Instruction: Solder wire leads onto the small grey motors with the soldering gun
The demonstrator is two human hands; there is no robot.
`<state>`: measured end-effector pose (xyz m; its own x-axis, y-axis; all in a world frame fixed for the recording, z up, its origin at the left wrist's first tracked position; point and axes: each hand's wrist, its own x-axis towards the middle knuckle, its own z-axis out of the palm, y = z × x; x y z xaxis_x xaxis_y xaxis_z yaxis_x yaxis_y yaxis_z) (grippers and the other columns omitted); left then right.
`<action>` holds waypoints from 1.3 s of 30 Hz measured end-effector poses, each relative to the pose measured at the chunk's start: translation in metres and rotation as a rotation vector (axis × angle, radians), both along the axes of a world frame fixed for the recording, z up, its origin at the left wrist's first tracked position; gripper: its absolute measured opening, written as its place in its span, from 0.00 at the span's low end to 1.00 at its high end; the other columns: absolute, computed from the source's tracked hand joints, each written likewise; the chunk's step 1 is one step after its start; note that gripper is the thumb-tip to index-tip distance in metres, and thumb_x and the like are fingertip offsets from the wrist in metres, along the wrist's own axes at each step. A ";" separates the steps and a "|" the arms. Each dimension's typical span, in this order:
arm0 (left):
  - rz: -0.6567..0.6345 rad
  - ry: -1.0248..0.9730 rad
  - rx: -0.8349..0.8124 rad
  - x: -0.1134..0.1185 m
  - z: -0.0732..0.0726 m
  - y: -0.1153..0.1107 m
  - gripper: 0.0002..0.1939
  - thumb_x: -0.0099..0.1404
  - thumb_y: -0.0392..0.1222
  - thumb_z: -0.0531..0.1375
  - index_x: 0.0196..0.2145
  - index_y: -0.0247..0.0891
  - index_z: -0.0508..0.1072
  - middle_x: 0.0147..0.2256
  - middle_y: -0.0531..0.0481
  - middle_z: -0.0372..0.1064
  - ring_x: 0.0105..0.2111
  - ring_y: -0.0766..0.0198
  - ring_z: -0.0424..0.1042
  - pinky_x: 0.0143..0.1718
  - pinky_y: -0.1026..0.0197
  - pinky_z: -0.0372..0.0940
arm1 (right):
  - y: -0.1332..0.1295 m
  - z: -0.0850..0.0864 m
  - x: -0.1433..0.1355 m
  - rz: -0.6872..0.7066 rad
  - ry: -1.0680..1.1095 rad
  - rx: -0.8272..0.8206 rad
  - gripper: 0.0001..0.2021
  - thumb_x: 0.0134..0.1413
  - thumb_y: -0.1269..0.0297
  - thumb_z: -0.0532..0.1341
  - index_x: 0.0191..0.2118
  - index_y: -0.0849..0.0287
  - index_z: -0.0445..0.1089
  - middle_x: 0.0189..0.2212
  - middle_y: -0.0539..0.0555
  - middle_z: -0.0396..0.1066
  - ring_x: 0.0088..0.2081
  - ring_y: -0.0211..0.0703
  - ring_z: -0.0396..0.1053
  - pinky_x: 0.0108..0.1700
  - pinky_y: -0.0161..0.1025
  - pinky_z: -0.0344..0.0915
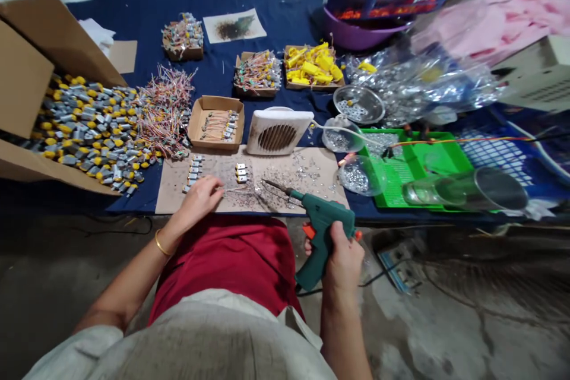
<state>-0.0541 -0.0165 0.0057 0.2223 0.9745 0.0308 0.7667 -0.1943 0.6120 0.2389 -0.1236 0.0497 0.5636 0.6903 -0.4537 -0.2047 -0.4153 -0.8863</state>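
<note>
My right hand (pixel 342 258) is wrapped round the handle of a green soldering gun (pixel 327 219) with an orange trigger. Its thin tip points left over the brown cardboard sheet (pixel 329 181). My left hand (pixel 202 195) rests at the sheet's front edge with its fingers pressed together, near thin wires; what they pinch is too small to make out. Just above it stands a column of small silver motors (pixel 195 171). A shorter column of motors with white ends (pixel 241 173) lies between my left hand and the tip. Dark specks and metal bits are scattered on the sheet.
Behind the sheet are a white vented fan (pixel 279 132) and a cardboard tray of wired motors (pixel 217 122). A large box of motors (pixel 89 130) lies left. Yellow parts (pixel 314 64) fill a tray farther back. On the right are bowls of metal pieces (pixel 355 175) and a green basket (pixel 401 160).
</note>
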 end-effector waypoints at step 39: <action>-0.245 -0.220 -0.339 0.126 -0.006 -0.009 0.08 0.61 0.36 0.55 0.31 0.35 0.75 0.28 0.50 0.73 0.29 0.65 0.70 0.32 0.65 0.59 | -0.050 0.019 0.052 0.291 -0.582 -0.053 0.27 0.53 0.38 0.57 0.22 0.59 0.71 0.14 0.55 0.70 0.15 0.43 0.68 0.18 0.36 0.64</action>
